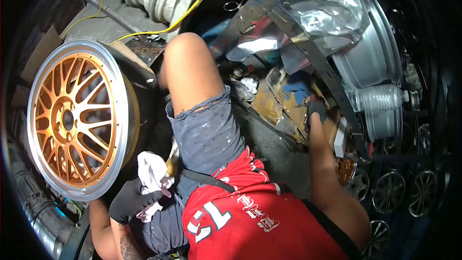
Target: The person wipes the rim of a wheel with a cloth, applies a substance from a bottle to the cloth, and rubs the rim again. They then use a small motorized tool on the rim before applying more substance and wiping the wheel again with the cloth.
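Note:
My left hand point(132, 201), in a black glove, is closed around a crumpled white rag point(153, 168) over my lap. Just beyond it stands a wheel rim point(69, 119), upright, with copper-coloured mesh spokes and a shiny silver lip. My right arm reaches out to the right. At its end my right hand point(316, 108), also in a dark glove, is beside a cluttered surface point(272, 103) and near a blue cloth point(294, 89). Its fingers are too dark and small to make out.
A metal frame point(313, 55) crosses the right side, near silver rims point(370, 53), clear plastic wrap point(332, 14) and a plastic bottle point(380, 98). A yellow cord point(187, 14) runs across the top. Several rims point(389, 192) stand at lower right.

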A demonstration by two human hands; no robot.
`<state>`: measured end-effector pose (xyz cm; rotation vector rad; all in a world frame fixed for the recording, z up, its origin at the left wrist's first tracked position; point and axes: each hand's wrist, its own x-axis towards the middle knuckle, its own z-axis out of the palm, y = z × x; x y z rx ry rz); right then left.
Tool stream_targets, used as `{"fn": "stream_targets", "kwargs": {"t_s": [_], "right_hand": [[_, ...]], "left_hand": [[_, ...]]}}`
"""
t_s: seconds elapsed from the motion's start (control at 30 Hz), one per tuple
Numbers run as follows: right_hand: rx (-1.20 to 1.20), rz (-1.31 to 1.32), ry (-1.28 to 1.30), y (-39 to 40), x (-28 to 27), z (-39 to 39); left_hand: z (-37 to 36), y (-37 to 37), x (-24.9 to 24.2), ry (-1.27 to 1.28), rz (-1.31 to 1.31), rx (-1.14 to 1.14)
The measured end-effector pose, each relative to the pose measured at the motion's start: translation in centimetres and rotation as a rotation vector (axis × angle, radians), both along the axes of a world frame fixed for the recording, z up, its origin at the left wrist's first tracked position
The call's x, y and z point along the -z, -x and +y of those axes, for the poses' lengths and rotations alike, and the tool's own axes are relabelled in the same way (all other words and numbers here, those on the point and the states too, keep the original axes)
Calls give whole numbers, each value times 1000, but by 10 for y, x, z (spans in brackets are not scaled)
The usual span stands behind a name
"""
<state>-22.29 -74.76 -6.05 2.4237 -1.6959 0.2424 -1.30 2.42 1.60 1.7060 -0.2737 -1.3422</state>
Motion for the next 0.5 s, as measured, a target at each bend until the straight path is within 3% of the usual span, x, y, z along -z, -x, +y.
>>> {"fn": "stream_targets", "kwargs": {"t_s": [0.07, 0.1, 0.13, 0.2, 0.23, 0.27, 0.3, 0.33, 0.37, 0.43, 0.5], "right_hand": [[-215, -218, -10, -27, 5, 28], [-655, -528, 74, -72, -33, 123], [-795, -550, -125, -99, -59, 189], [-928, -416, -307, -132, -85, 306], [-1103, -360, -455, -141, -106, 366], [-1273, -218, -894, -156, -125, 402], [-1398, -104, -922, -163, -126, 434], [-1521, 5, -956, -170, -128, 467], [-1610, -55, -952, -171, -131, 488], [-1632, -83, -1141, -173, -100, 485], [-1406, -51, -1275, -194, -114, 483]], "left_hand": [[-6, 3, -2, 83, 24, -134], [-9, 3, -6, 105, 25, -216], [-10, 2, -3, 89, -39, -206], [-15, 2, 11, 126, -196, -184], [-22, 5, 10, 140, -254, -180], [-30, 7, 10, 152, -313, -176], [-39, 11, 7, 130, -335, -182], [-47, 20, 9, 140, -639, -137], [-52, 31, 11, 148, -946, -88], [-54, 44, -9, 48, -966, -93], [-41, 44, -56, -108, -819, -41]]}}
